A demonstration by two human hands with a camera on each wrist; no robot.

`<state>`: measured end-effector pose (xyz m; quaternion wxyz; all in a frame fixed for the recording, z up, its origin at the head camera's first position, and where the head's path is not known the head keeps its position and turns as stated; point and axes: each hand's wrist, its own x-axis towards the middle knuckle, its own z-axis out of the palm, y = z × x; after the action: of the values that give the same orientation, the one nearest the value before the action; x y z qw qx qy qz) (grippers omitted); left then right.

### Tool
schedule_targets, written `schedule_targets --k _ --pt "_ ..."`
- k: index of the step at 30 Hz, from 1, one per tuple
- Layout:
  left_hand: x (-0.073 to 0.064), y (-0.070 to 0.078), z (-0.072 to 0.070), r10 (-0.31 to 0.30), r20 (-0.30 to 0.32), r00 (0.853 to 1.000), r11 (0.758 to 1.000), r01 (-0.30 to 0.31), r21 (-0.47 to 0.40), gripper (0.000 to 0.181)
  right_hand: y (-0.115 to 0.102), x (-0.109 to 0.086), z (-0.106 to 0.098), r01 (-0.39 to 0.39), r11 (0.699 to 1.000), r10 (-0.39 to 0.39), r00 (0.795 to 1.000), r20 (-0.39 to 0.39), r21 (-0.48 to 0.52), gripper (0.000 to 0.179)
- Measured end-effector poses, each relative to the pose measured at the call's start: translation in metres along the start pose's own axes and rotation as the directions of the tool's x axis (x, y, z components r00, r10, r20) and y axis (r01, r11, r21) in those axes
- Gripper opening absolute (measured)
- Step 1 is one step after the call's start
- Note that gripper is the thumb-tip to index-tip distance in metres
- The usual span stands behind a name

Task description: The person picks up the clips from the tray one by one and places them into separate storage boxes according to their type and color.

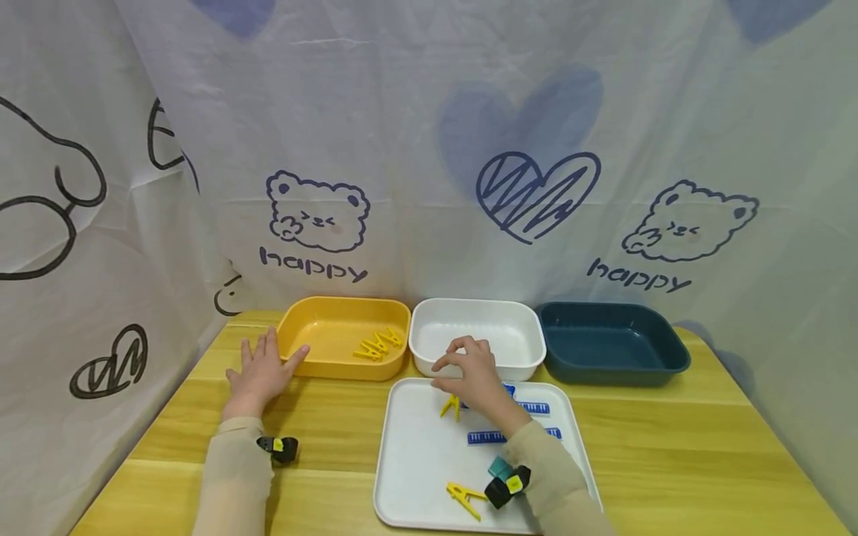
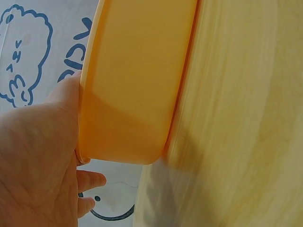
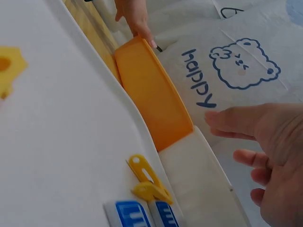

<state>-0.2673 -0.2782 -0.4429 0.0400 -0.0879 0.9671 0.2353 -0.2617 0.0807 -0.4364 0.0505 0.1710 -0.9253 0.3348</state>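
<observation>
My left hand (image 1: 260, 372) rests with spread fingers at the left end of the yellow bin (image 1: 302, 370), thumb over its rim. The left wrist view shows that palm beside the bin's wall (image 2: 137, 94). My right hand (image 1: 474, 376) hovers at the front of the white bin (image 1: 429, 316), fingers loosely bent, nothing visible between them. Below it on the white tray (image 1: 415, 461) lies a yellow clip (image 1: 451, 406), beside blue strips (image 1: 485, 438) with white ruler-like marks, partly hidden by the hand and sleeve. Another yellow clip (image 1: 464, 497) lies near the tray's front.
Several yellow clips (image 1: 378, 345) lie in the yellow bin's right part. A dark blue bin (image 1: 613, 372) stands right of the white one. On the tray, a teal piece (image 1: 499, 467) is partly covered by the right wrist camera. A printed cloth (image 1: 415, 186) hangs behind the table.
</observation>
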Motion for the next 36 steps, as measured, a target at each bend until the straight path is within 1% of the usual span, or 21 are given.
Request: schedule_targets --k 3,5,10,14,21,27,32,36 --pt "0.001 -0.001 0.001 0.001 -0.001 1.0 1.0 -0.001 0.0 0.104 0.006 -0.001 -0.003 -0.003 1.0 0.004 0.999 0.053 -0.009 0.013" --pt "0.001 -0.001 0.002 0.002 -0.003 1.0 1.0 -0.002 -0.001 0.104 0.009 0.0 -0.006 0.001 0.999 0.002 0.996 0.092 -0.032 0.014" --pt "0.002 -0.003 0.004 -0.002 -0.005 1.0 1.0 0.002 0.007 0.105 0.017 -0.001 -0.012 0.074 0.993 -0.058 0.984 0.169 -0.091 0.017" --pt "0.003 -0.003 0.004 -0.007 -0.006 1.0 1.0 0.007 0.011 0.106 0.022 -0.003 -0.015 0.125 0.984 -0.099 0.976 0.196 -0.125 0.019" --pt "0.002 -0.002 0.003 -0.006 -0.007 1.0 1.0 0.006 0.009 0.106 0.028 -0.004 -0.014 0.163 0.966 -0.113 0.965 0.238 -0.201 0.023" --pt "0.002 -0.003 0.003 -0.005 -0.006 1.0 1.0 0.005 0.009 0.105 0.028 -0.007 -0.012 0.204 0.935 -0.123 0.954 0.275 -0.29 0.026" --pt "0.001 -0.002 0.002 -0.006 -0.002 1.0 1.0 0.006 -0.003 0.105 0.026 -0.008 -0.009 0.218 0.906 -0.115 0.952 0.284 -0.363 0.026" --pt "0.001 -0.002 0.002 -0.004 -0.002 1.0 1.0 0.004 -0.005 0.105 0.023 -0.01 -0.008 0.224 0.895 -0.113 0.951 0.288 -0.386 0.025"
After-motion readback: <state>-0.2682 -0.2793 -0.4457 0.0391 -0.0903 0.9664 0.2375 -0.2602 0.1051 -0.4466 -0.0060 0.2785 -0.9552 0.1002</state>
